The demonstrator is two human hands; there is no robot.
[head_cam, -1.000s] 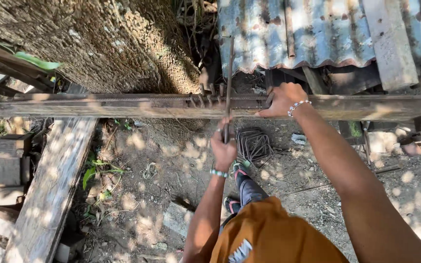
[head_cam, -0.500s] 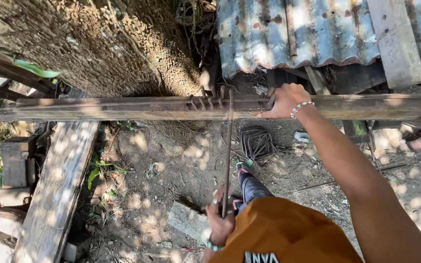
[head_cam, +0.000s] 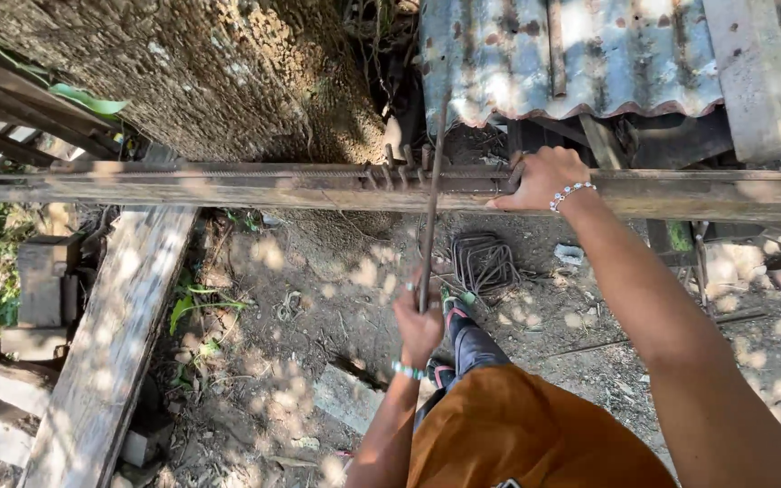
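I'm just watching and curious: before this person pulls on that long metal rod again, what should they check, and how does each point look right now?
1. Left hand gripping the long rod: ok, fingers closed around its lower end.
2. Right hand steadying the wooden beam: ok, resting on it.
3. Rod seated among the metal pegs on the beam: cannot tell, too small.
4. Footing: cannot tell, the ground is uneven dirt and the feet are mostly hidden.
5. Pile of bent wire loops: ok, lying apart from both hands.

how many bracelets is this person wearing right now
2: a white beaded bracelet on the right wrist by the wooden beam, and a teal one on the left wrist below the metal rod.
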